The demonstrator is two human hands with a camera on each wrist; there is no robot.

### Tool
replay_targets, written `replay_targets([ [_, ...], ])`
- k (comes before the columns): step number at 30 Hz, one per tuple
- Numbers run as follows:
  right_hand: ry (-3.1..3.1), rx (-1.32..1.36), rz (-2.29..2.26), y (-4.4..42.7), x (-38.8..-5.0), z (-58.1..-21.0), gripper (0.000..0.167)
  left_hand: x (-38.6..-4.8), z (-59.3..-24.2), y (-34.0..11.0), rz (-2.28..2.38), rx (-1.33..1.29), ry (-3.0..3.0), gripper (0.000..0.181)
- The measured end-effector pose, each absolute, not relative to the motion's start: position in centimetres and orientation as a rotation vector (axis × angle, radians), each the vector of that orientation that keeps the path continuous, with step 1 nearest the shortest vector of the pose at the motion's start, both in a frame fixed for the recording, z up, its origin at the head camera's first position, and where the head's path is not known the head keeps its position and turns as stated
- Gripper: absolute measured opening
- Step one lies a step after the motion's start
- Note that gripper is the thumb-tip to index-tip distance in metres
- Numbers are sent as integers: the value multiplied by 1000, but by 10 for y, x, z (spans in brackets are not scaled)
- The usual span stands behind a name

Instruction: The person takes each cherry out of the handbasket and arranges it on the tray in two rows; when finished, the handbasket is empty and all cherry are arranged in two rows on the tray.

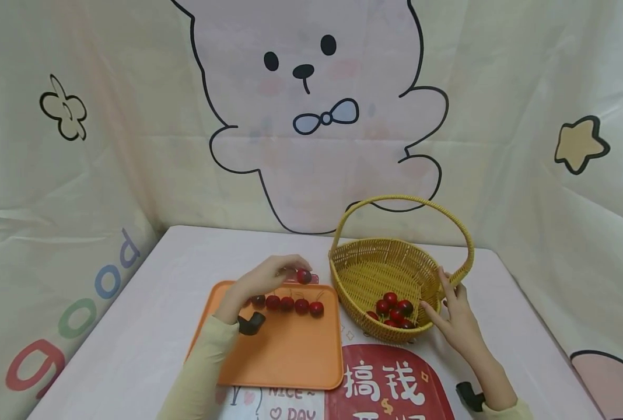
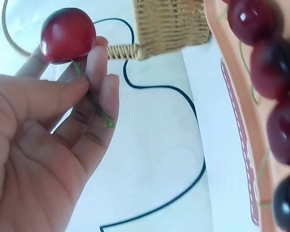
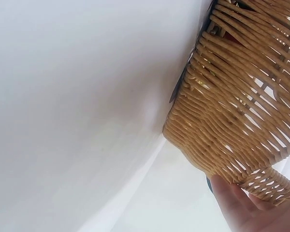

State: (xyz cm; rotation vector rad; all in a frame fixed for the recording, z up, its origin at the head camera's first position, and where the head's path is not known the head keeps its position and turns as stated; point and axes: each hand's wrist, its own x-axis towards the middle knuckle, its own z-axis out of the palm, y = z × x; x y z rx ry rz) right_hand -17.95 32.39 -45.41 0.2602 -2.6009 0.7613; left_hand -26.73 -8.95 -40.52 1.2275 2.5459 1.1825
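Note:
Over the far edge of the orange tray (image 1: 280, 356), my left hand (image 1: 269, 275) holds a dark red cherry (image 1: 303, 276). In the left wrist view, thumb and fingers pinch its green stem (image 2: 94, 103), with the fruit above the fingertips. Along the tray's far side lies a row of several cherries (image 1: 287, 304), partly hidden by the left hand and wrist. My right hand (image 1: 455, 318) grips the right rim of a yellow wicker basket (image 1: 374, 262), near where the handle joins it. Several cherries (image 1: 396, 315) lie inside the basket, toward its near side.
The basket's tall arched handle (image 1: 403, 197) rises above it. A printed mat (image 1: 390, 379) with a red patch lies under the tray and basket on the white table (image 1: 101, 350). Patterned cloth (image 1: 175, 99) encloses the table at the back and sides.

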Motion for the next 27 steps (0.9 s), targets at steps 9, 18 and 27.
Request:
replay_targets([
  [9,-2591,276,765,324,-181,-455,89,-262,-415,-115,1212,1051,2581,42],
  [18,-2593,273,764,325,-180,-454,88,-253,-420,-130,1301,907,2631,31],
  [27,-2590,279,767,324,-179,-453,88,-251,-426,-146,1255,787,2717,19],
])
